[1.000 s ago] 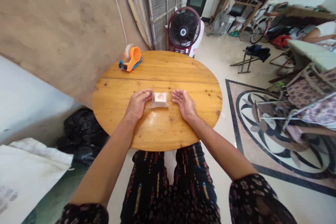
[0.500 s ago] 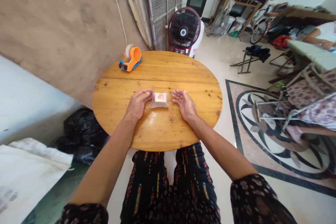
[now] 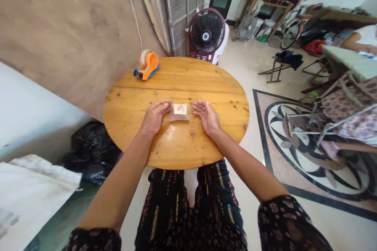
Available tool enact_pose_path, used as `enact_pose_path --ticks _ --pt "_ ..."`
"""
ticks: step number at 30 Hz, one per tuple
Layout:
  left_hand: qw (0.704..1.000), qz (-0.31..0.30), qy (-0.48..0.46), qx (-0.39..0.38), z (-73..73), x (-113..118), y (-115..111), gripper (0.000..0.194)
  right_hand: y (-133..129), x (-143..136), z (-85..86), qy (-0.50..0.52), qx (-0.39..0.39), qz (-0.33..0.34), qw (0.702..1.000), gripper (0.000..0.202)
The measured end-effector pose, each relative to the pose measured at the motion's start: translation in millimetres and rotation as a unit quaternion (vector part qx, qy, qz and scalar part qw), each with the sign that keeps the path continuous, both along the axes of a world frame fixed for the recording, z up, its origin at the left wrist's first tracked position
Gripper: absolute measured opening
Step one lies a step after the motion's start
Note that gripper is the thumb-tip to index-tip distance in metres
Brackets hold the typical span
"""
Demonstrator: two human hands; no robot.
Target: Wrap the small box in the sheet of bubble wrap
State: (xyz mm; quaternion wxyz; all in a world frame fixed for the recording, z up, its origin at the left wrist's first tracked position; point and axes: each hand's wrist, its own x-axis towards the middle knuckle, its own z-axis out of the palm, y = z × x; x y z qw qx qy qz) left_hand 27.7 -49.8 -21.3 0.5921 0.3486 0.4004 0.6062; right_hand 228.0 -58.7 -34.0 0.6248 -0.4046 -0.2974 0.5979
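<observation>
A small clear plastic packet [image 3: 179,113] with a pale label and reddish print lies flat on the round wooden table [image 3: 171,145]. Just left of it rests my left hand [image 3: 155,115], fingers stretched out and tips close to the packet's edge; whether they touch it I cannot tell. My right hand [image 3: 207,115] lies to the packet's right with a gap between, palm turned inward and fingers extended. Neither hand holds anything. Toward the table's far left edge stands an orange tape dispenser [image 3: 150,64] with a roll of clear tape.
Behind the table stands a dark red fan [image 3: 206,31]. Black plastic bags [image 3: 94,145] and a white sack [image 3: 32,200] are on the floor at left. A folding stool [image 3: 279,64] stands to the right, where another person's arm [image 3: 353,43] rests by a cloth-covered table [image 3: 353,62].
My hands and the packet stay where they were. At the far right, the other person's hand has shifted slightly.
</observation>
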Motion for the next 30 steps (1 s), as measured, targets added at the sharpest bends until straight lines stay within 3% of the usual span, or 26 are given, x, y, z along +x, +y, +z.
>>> enact_pose_path --ticks 21,27,30 --pt "1.0 -0.001 0.012 0.007 -1.8 -0.3 0.5 0.025 -1.2 -1.5 2.5 -0.01 -0.002 0.001 1.0 0.03" --pt "0.986 0.06 0.154 -0.001 -3.6 -0.6 -6.5 0.031 -1.5 -1.7 1.9 -0.032 0.005 0.004 0.999 0.032" --pt "0.975 0.058 0.216 0.013 -3.4 -1.0 -9.7 0.034 -3.5 -3.1 -0.1 -0.075 0.029 0.011 0.997 0.034"
